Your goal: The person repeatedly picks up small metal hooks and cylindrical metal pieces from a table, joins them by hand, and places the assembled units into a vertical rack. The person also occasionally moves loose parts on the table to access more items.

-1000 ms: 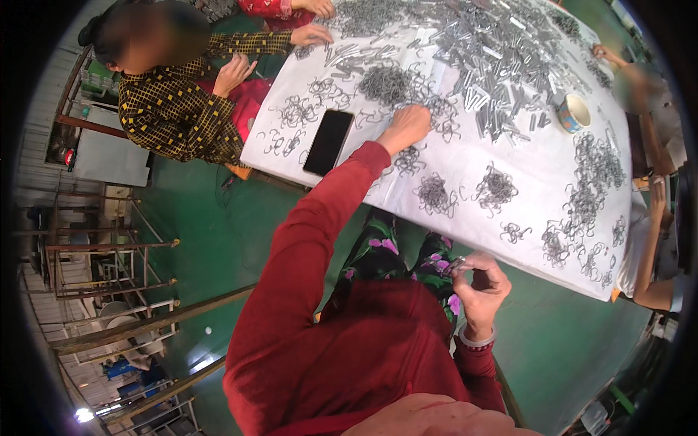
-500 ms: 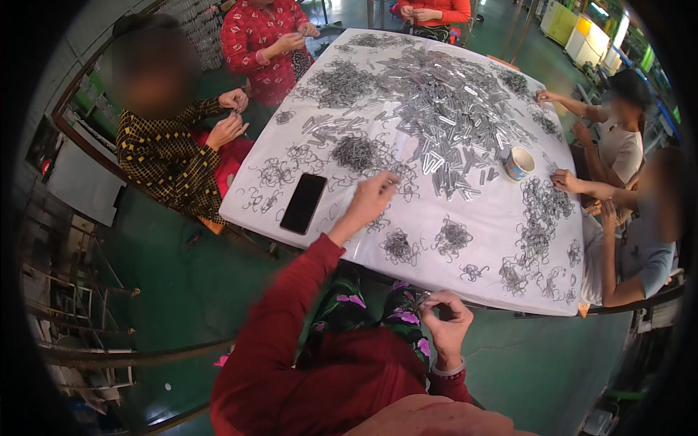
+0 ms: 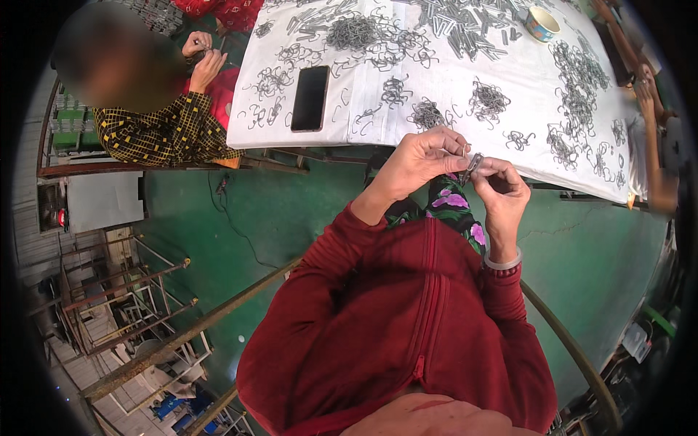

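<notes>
My left hand (image 3: 430,158) and my right hand (image 3: 503,190) meet in front of me at the near table edge, fingertips almost touching. Between the right thumb and fingers is a small grey metal strip (image 3: 475,163), tilted. The left fingers are pinched beside its upper end on what seems to be a thin wire hook, mostly hidden by the fingers. Just beyond my hands, small heaps of curved wire hooks (image 3: 488,100) lie on the white-covered table (image 3: 451,138). A heap of grey metal strips (image 3: 465,33) lies farther back.
A black phone (image 3: 310,99) lies near the table's left front corner. A paper cup (image 3: 542,25) stands at the back right. Another person's hands (image 3: 206,62) work at the left side, and a blurred arm shows at the right. Metal bars (image 3: 196,330) cross behind me.
My left hand has come back from the hooks on the table to meet my right hand, which has risen slightly. The view has tipped down toward my lap.
</notes>
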